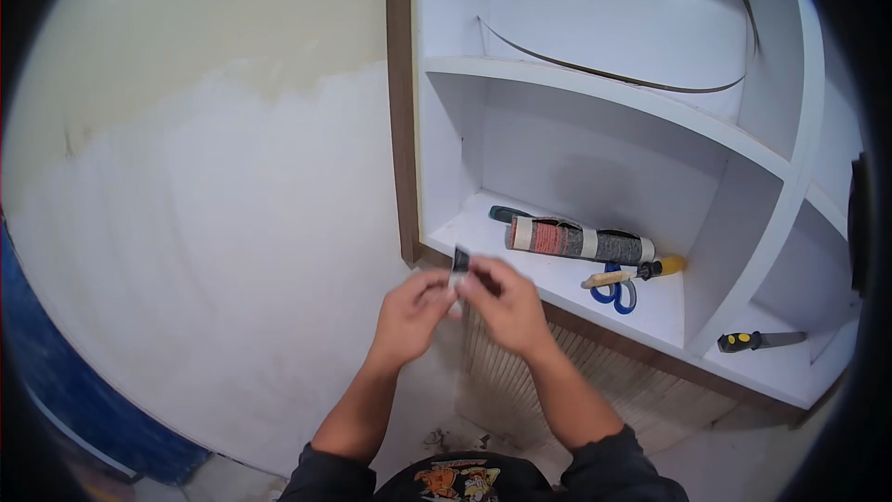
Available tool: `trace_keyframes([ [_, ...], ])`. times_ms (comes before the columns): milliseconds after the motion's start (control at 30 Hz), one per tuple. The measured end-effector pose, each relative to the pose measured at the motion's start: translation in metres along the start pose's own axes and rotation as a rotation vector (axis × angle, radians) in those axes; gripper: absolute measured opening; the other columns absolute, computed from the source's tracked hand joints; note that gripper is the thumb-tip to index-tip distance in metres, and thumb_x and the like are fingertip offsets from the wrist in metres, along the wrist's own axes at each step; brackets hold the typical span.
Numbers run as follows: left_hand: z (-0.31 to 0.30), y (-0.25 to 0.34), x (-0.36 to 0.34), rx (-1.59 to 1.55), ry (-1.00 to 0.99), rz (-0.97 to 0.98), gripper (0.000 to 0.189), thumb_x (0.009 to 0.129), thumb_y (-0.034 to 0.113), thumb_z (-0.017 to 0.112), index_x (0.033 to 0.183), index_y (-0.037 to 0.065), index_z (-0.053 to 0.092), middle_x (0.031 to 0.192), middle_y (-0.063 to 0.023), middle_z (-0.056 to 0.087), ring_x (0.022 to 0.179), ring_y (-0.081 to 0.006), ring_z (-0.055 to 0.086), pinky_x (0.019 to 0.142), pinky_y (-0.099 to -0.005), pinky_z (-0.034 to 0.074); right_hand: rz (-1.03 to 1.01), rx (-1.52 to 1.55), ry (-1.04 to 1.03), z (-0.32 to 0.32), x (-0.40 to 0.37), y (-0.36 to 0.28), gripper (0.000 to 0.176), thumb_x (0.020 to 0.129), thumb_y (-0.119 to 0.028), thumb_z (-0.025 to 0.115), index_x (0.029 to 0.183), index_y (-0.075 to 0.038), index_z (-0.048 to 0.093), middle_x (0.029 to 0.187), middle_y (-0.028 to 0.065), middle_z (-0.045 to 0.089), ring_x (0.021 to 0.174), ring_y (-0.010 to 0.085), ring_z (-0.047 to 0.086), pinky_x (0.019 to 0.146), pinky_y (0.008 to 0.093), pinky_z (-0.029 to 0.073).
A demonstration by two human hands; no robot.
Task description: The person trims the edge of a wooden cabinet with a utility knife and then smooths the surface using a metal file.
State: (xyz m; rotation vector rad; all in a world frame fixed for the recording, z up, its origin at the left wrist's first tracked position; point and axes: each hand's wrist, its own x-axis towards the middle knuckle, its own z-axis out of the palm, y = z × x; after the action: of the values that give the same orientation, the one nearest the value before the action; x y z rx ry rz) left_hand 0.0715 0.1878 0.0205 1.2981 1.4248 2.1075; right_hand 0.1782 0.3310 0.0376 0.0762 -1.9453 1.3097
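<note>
My left hand (413,312) and my right hand (503,305) meet in front of the shelf unit's lower left edge. Fingers of both are pinched together around a small dark flat piece (461,260), whose upper end sticks out above the fingertips. The rest of it is hidden by my fingers, and its kind I cannot tell. Just beyond my right hand, on the shelf board, lies a rolled striped cloth (583,242) in red, grey and white. Beside it are blue-handled scissors (614,292), partly under a tool with a yellow and black handle (649,270).
A green-handled tool (507,214) pokes out behind the roll. In the right compartment lies a knife-like tool (743,341) with a black and yellow handle. A thin dark strip (604,70) curves across the upper shelf. A partly whitened wall (214,223) stands at left.
</note>
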Motion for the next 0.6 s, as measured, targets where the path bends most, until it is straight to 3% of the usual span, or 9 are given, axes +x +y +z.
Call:
trace_keyframes([
  [33,0.003,0.004,0.015,-0.028,0.0,0.076,0.025,0.101,0.004,0.062,0.124,-0.007,0.063,0.106,-0.0101,0.072,0.092,-0.0138,0.069,0.08,-0.0277,0.057,0.067,0.078,-0.016,0.004,0.016,-0.034,0.026,0.098,-0.014,0.068,0.116,0.005,0.066,0.097,0.0049,0.066,0.086,0.0101,0.06,0.075,0.0263,0.051],
  [133,0.012,0.028,0.056,-0.085,0.107,0.148,0.025,0.101,0.004,0.061,0.124,-0.007,0.063,0.109,-0.0101,0.071,0.095,-0.014,0.069,0.081,-0.0286,0.059,-0.041,-0.02,0.107,0.014,0.06,-0.035,0.023,0.1,-0.015,0.066,0.11,0.006,0.067,0.094,0.0048,0.066,0.079,0.0091,0.059,0.069,0.0262,0.051],
  [233,0.006,0.046,0.094,-0.084,0.152,0.159,0.025,0.102,0.004,0.06,0.124,-0.006,0.063,0.112,-0.0105,0.071,0.098,-0.0137,0.069,0.082,-0.0298,0.06,-0.019,0.074,0.117,0.022,0.101,-0.063,0.023,0.1,-0.016,0.065,0.104,0.006,0.068,0.086,0.004,0.065,0.072,0.0088,0.055,0.066,0.0276,0.05],
  [333,0.0,0.06,0.121,-0.234,0.181,0.24,0.025,0.102,0.005,0.06,0.125,-0.005,0.064,0.113,-0.0104,0.07,0.101,-0.0133,0.067,0.082,-0.0316,0.061,-0.045,-0.096,0.114,0.023,0.148,-0.065,0.027,0.101,-0.02,0.064,0.112,0.004,0.07,0.094,0.0024,0.07,0.086,0.0087,0.06,0.075,0.0265,0.05],
  [467,-0.023,0.052,0.097,-0.021,0.227,0.284,0.026,0.103,0.007,0.061,0.126,-0.004,0.063,0.112,-0.0061,0.066,0.102,-0.0134,0.064,0.088,-0.0288,0.056,-0.238,-0.374,0.301,0.033,0.203,-0.099,0.028,0.097,-0.019,0.068,0.11,0.005,0.072,0.091,0.0062,0.072,0.084,0.0104,0.062,0.074,0.0279,0.05],
  [567,-0.039,0.007,0.049,0.081,0.113,0.204,0.023,0.101,0.007,0.063,0.122,-0.004,0.065,0.108,-0.0047,0.065,0.1,-0.0122,0.062,0.09,-0.0268,0.052,-0.304,-0.567,0.366,0.039,0.234,-0.128,0.029,0.096,-0.02,0.069,0.109,0.006,0.073,0.09,0.0089,0.073,0.08,0.013,0.063,0.073,0.0303,0.051],
  [600,-0.042,-0.015,0.035,0.09,0.083,0.183,0.023,0.101,0.007,0.064,0.12,-0.004,0.066,0.107,-0.0041,0.065,0.099,-0.0117,0.062,0.09,-0.0261,0.051,-0.294,-0.584,0.382,0.041,0.246,-0.134,0.028,0.096,-0.02,0.068,0.108,0.004,0.073,0.09,0.0118,0.074,0.081,0.0185,0.066,0.075,0.0332,0.052],
])
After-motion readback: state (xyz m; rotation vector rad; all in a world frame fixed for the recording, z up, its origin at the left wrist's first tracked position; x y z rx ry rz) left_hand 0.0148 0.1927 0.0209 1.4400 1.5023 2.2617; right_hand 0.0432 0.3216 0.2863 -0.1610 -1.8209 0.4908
